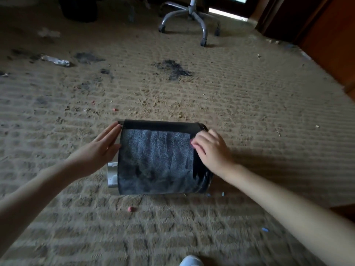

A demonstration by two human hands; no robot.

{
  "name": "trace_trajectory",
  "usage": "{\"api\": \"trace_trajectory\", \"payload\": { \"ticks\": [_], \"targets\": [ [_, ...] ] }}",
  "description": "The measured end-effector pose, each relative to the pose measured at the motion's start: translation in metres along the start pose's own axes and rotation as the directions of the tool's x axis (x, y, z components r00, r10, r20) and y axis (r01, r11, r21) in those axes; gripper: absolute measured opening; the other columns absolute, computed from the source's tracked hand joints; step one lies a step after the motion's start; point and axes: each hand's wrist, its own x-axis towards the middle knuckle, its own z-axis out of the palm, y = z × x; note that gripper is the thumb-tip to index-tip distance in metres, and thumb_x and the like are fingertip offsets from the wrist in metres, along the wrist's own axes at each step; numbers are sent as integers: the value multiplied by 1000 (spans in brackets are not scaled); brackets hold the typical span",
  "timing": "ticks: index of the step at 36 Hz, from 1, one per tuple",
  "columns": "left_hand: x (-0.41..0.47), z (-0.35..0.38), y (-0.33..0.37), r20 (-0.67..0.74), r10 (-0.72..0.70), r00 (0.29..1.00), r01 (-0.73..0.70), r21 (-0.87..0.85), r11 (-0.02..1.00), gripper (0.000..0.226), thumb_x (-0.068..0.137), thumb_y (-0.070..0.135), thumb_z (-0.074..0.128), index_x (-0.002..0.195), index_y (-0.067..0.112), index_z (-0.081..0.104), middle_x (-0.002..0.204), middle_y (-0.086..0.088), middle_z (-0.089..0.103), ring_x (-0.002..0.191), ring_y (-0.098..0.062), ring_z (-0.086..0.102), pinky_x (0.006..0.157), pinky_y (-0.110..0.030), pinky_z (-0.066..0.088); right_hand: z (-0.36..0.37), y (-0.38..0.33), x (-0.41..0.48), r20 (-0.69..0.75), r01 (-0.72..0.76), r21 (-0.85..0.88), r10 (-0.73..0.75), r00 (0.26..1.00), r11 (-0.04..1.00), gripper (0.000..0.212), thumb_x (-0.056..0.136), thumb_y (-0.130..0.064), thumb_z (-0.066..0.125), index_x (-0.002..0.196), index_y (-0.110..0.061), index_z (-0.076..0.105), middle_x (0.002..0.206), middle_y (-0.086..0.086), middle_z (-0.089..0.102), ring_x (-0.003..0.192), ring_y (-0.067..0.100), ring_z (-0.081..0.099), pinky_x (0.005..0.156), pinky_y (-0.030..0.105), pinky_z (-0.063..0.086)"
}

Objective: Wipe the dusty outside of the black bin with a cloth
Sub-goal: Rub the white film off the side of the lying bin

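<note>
Blurred toward the edges, dim light. Black bin (157,156) lies on its side on the tan carpet (240,96), near centre, long axis running left to right. Upper face is coated in grey dust; a clean black band runs along the far edge. A rim shows at its right end, under the wrist; the inside is out of sight, contents unknown. A pale silvery part (112,174) juts from the near-left end, half hidden, and I can't identify it. Left hand (103,148) is flat, fingers straight and together, pressed against the bin's left end. Right hand (211,150) sits over the right end, fingers (199,138) bent onto the dusty face; the thumb isn't clear, so I can't tell whether it clamps the rim or merely rests. Far centre: swivel chair base (184,22), its seat cut off by the top edge. Far left: a crumpled clear wrapper or bottle (55,61), indistinct. Dark smudges (172,69) stain the carpet beyond the bin. Pink scrap (132,209) and blue bits (265,229) lie near. White shoe toe (191,261) is cut off at the near edge. Wooden furniture (326,35) stands far right.
</note>
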Motion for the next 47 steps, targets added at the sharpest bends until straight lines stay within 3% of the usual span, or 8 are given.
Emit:
{"api": "trace_trajectory", "payload": {
  "ticks": [7,12,21,28,34,38,41,47],
  "targets": [
    [1,-1,2,-5,-13,1000,13,13,1000,59,96,33,33,148,29,5,149,25,-6,134,3,8,109,-23,20,9,-11,-71,145,329,-49,-319,936,943,11,86,-3,58,83,-9,67,86,4,64,73,19,45,65,28,37],
    [0,2,-3,3,-5,1000,5,-28,1000,60,95,36,33,148,32,5,149,28,-8,135,4,8,111,-30,27,-12,3,-8,-141,34,15,-32,989,999,19,88,-13,52,79,-4,66,79,8,62,78,18,47,73,27,37],
    [-1,1,-3,5,3,1000,-3,-29,1000,61,93,41,31,147,34,4,150,28,-8,133,5,9,110,-27,26,8,22,43,99,-164,-14,165,981,986,6,87,-10,60,82,-11,63,87,1,61,86,26,48,77,36,41],
    [-4,3,-5,-3,19,1000,-19,-17,1000,69,84,52,26,147,35,3,150,27,-8,130,5,13,108,-27,24,1,-10,3,16,64,-1,-64,998,998,9,80,-3,67,76,-8,60,81,4,61,72,23,50,66,32,41],
    [0,1,-6,-4,4,1000,-4,-19,1000,63,91,44,32,147,35,6,151,26,-6,131,3,16,111,-34,30,8,-20,-56,217,317,34,-316,923,948,11,81,-5,68,86,-12,61,87,1,59,75,18,46,65,29,42],
    [0,1,-7,-14,18,1000,-18,-30,999,71,82,53,27,147,34,7,152,25,-4,133,4,15,110,-31,30,-15,-15,-38,106,-15,232,-10,994,973,14,90,-24,56,93,-13,64,87,-3,60,75,9,55,66,25,49],
    [0,3,-8,-27,28,999,-29,-42,999,71,79,56,25,145,36,7,152,25,-3,137,1,12,112,-33,28,-41,-11,-10,34,-362,303,370,929,881,20,90,-32,59,102,-17,56,78,-5,58,66,6,55,57,23,44],
    [0,1,-9,-19,32,999,-32,-15,999,71,80,58,24,145,38,5,152,25,-4,137,0,13,112,-35,28,-79,19,25,417,-751,602,695,586,272,51,79,-27,64,121,-16,38,95,3,51,68,14,50,49,28,38]
  ]
}}
